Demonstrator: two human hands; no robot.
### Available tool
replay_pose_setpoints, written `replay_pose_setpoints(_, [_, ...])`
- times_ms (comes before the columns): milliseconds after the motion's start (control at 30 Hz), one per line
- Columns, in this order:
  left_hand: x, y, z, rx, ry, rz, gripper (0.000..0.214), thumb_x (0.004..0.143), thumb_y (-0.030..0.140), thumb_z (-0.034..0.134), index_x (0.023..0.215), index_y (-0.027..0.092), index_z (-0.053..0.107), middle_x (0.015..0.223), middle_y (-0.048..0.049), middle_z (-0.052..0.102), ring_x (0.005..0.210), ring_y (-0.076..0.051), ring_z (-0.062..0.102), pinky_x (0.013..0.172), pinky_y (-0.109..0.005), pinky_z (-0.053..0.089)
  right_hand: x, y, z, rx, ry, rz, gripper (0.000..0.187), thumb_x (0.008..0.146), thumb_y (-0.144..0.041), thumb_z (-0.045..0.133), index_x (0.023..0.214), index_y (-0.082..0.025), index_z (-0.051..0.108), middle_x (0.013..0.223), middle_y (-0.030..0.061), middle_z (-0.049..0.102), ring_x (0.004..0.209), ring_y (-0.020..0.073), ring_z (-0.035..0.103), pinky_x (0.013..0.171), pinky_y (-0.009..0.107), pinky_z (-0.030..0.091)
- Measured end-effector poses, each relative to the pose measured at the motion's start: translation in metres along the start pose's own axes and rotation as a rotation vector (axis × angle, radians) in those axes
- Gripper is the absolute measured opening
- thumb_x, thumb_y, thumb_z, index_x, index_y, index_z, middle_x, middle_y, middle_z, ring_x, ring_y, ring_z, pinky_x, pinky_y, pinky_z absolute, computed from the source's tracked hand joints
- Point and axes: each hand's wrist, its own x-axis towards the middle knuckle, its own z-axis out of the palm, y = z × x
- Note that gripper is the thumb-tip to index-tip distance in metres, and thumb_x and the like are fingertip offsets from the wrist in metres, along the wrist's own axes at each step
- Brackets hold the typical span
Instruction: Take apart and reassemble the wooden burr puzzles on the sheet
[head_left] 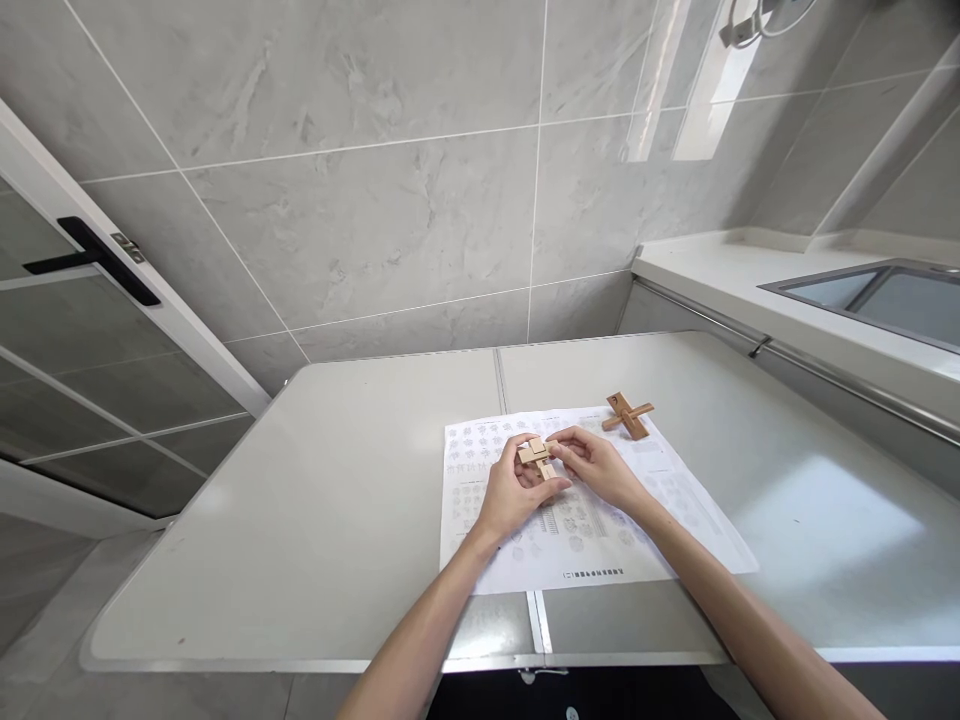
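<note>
At the very bottom, nearest to the view, black clothing [480,697] is seen between two bare forearms [427,630], which are stretched over the front edge of a smooth, pale grey folding table [315,520]. A small bundle of pale yellow wooden blocks [535,452] is held in both hands, over the middle of a big white printed paper sheet [525,577]. The bundle is cupped by the left hand [517,495], with the thumb on the near side and the fingers curled around the far side, probably so that it is kept steady. Its right end is pinched by the thumb and fingertips of the right hand [596,468], seemingly so that one small part can be felt or turned while the rest is kept from slipping. Whether the paper is touched by the hands cannot be told. The sheet is spread out flat, perhaps so that its rows of tiny pictures can be looked at easily; they are too small to be made out. A darker brown wooden cross [628,415] is set on the sheet's far right corner, touched by neither hand, perhaps so that the working space is left free.
</note>
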Motion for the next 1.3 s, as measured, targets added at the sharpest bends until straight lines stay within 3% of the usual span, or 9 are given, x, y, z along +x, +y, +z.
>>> replay_pose_setpoints(400, [0.0,0.0,-0.001,0.015,0.006,0.002,0.077,0.066,0.045,0.094,0.131,0.025,0.058,0.08,0.0036,0.062,0.063,-0.009,0.053,0.061,-0.022,0.047,0.0,0.002,0.0,0.019,-0.006,0.051,0.043,0.093,-0.065,0.062,0.106,-0.025,0.071,0.094,0.0067,0.077,0.083,0.0249,0.07,0.069,0.034,0.053])
replay_pose_setpoints(700, [0.003,0.003,-0.002,-0.065,0.055,-0.022,0.072,0.07,0.044,0.092,0.13,0.027,0.056,0.084,0.0032,0.065,0.065,-0.01,0.059,0.062,-0.023,0.051,-0.001,-0.005,0.002,0.066,-0.02,0.07,0.047,0.097,-0.067,0.054,0.112,-0.024,0.065,0.092,0.0035,0.073,0.06,0.0152,0.059,0.059,0.03,0.048])
replay_pose_setpoints(867, [0.011,0.0,-0.011,-0.124,0.214,-0.032,0.064,0.075,0.046,0.089,0.127,0.028,0.056,0.101,-0.0009,0.069,0.064,-0.008,0.059,0.064,-0.023,0.051,-0.003,-0.009,0.003,-0.169,-0.01,0.03,0.04,0.1,-0.061,0.052,0.101,-0.024,0.07,0.087,0.0028,0.074,0.065,0.0178,0.061,0.065,0.033,0.049])
replay_pose_setpoints(1000, [0.014,-0.005,-0.014,-0.148,0.23,-0.029,0.063,0.077,0.047,0.088,0.128,0.028,0.056,0.11,-0.0037,0.07,0.062,-0.007,0.057,0.06,-0.022,0.049,-0.007,-0.01,0.007,-0.332,-0.06,-0.063,0.032,0.098,-0.055,0.057,0.104,-0.026,0.071,0.087,0.0024,0.073,0.068,0.0199,0.062,0.065,0.033,0.049])
replay_pose_setpoints(1100, [0.013,-0.007,-0.013,-0.164,0.222,-0.021,0.065,0.077,0.048,0.088,0.129,0.029,0.055,0.113,-0.005,0.07,0.066,-0.009,0.061,0.062,-0.024,0.052,-0.01,-0.01,0.009,-0.371,-0.137,-0.137,0.028,0.094,-0.049,0.064,0.11,-0.027,0.069,0.098,0.0027,0.072,0.067,0.0177,0.061,0.067,0.034,0.05])
replay_pose_setpoints(1167, [0.013,-0.006,-0.013,-0.167,0.221,-0.023,0.065,0.078,0.048,0.087,0.13,0.029,0.054,0.114,-0.0051,0.07,0.068,-0.009,0.062,0.064,-0.025,0.053,-0.012,-0.01,0.007,-0.386,-0.183,-0.181,0.033,0.089,-0.048,0.072,0.116,-0.028,0.067,0.108,0.004,0.07,0.069,0.017,0.061,0.07,0.034,0.052])
replay_pose_setpoints(1300, [0.012,-0.005,-0.013,-0.162,0.217,-0.027,0.065,0.079,0.048,0.086,0.131,0.028,0.053,0.114,-0.0047,0.071,0.069,-0.009,0.062,0.067,-0.025,0.055,-0.013,-0.011,0.001,-0.37,-0.287,-0.209,0.063,0.079,-0.049,0.083,0.136,-0.034,0.061,0.134,0.0073,0.063,0.074,0.0178,0.059,0.071,0.035,0.053])
